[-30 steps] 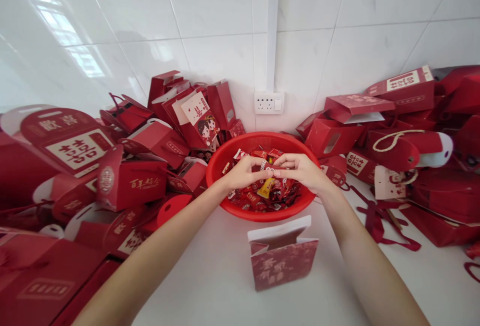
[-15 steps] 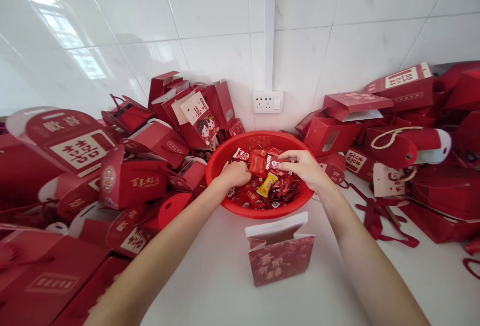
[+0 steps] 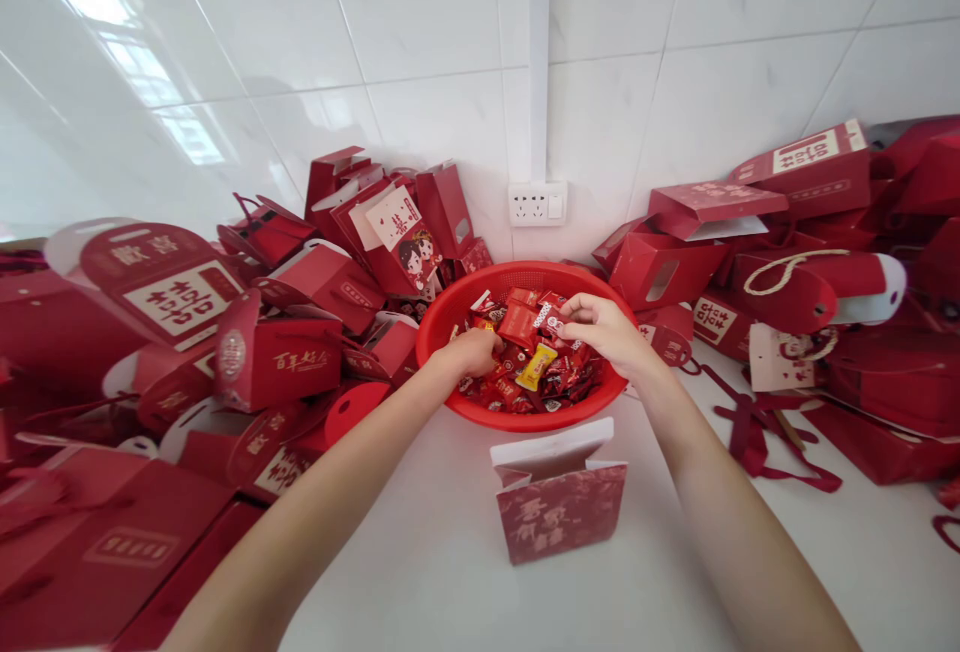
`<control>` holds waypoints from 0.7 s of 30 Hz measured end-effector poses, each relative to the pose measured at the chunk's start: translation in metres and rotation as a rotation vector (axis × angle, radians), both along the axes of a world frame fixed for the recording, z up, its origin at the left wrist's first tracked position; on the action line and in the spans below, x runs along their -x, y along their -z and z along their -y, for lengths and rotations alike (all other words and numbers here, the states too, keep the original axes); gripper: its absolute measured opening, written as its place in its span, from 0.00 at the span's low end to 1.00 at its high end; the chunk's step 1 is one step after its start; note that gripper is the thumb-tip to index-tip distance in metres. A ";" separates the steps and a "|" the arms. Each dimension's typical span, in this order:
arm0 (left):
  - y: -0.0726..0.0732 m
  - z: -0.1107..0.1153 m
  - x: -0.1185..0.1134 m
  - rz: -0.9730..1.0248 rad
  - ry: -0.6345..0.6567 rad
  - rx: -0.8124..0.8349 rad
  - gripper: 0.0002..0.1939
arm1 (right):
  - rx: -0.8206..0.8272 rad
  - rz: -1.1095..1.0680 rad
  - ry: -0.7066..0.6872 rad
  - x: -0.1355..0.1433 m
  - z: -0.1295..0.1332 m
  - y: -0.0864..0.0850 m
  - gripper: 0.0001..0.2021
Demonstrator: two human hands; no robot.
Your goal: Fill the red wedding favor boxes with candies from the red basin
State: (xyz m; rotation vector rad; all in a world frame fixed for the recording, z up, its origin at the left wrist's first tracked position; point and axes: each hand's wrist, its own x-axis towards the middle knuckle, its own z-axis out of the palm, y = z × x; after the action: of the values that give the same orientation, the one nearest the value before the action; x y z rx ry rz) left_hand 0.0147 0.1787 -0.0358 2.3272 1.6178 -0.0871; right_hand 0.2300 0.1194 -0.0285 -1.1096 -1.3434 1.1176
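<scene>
Both hands reach into a red plastic basket point(image 3: 517, 420) of wrapped candies point(image 3: 502, 390). At its left side, my left hand point(image 3: 475, 352) is down among the candies with its fingers curled, and whatever is in the fingertips is hidden. On the right, my right hand point(image 3: 604, 330) pinches a red-and-white wrapped candy point(image 3: 553, 320) between thumb and fingers, just above the pile. A yellow wrapped candy point(image 3: 537, 368) lies between the hands. In front of the basket stands a red paper gift box point(image 3: 562, 517), upright with its top open.
Red gift boxes point(image 3: 277, 362) are heaped on the left, and more red boxes point(image 3: 667, 272) are piled on the right. Dark red ribbons point(image 3: 757, 442) lie on the white table point(image 3: 420, 552). Behind the basket, a socket point(image 3: 537, 204) sits on the tiled wall.
The left hand has shifted slightly within the candies, and a bit of yellow wrapper now shows beside it. The right hand stays almost in place with its candy. The view has moved slightly.
</scene>
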 end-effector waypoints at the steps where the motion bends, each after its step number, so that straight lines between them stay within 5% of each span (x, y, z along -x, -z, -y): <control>1: 0.000 0.000 0.000 -0.006 0.005 0.013 0.23 | -0.001 0.003 0.005 0.000 -0.001 0.001 0.10; 14: 0.000 -0.002 0.001 0.200 0.091 0.105 0.07 | -0.075 0.036 0.110 -0.003 -0.011 0.013 0.11; 21: -0.004 0.004 -0.005 0.737 0.192 0.207 0.15 | 0.016 0.151 -0.037 0.000 -0.006 0.004 0.10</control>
State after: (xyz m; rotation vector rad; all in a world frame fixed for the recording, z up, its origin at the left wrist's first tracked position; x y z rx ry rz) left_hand 0.0194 0.1749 -0.0314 1.9953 0.9686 0.4811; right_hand 0.2297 0.1259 -0.0329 -1.2045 -1.4794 1.0913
